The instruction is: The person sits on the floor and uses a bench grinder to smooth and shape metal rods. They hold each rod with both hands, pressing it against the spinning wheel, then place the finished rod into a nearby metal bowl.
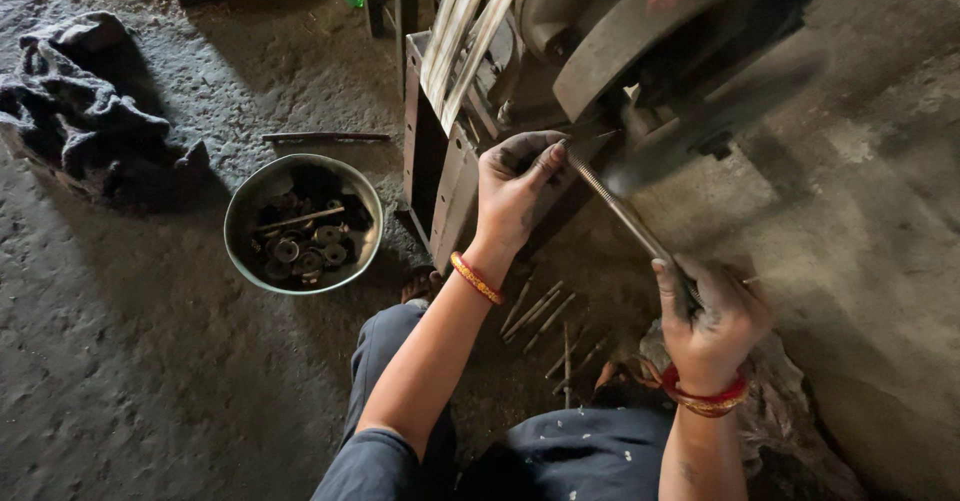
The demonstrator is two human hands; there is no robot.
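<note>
Both hands on one rod (pixel 628 219), long, thin, threaded at the upper end. Left hand (pixel 515 186) pinches the top end, thumb and fingers closed on it, right against the grinder (pixel 650 51). Right hand (pixel 712 323) is fisted round the lower end, near the knee. Rod runs diagonally between them, tip at the blurred wheel (pixel 715 111), which looks to be spinning. Exact contact point is hard to tell.

Both hands grimy, red-and-gold bangles on each wrist.

More rods (pixel 545 323) lie loose on the floor between the person's legs, just below the left wrist. Left of the grinder's frame sits a steel bowl (pixel 245 201) holding washers and a bolt or two. A dark rag (pixel 75 111) is heaped further left, a single bar (pixel 325 138) lies above the bowl. Floor is bare grey dirt.
</note>
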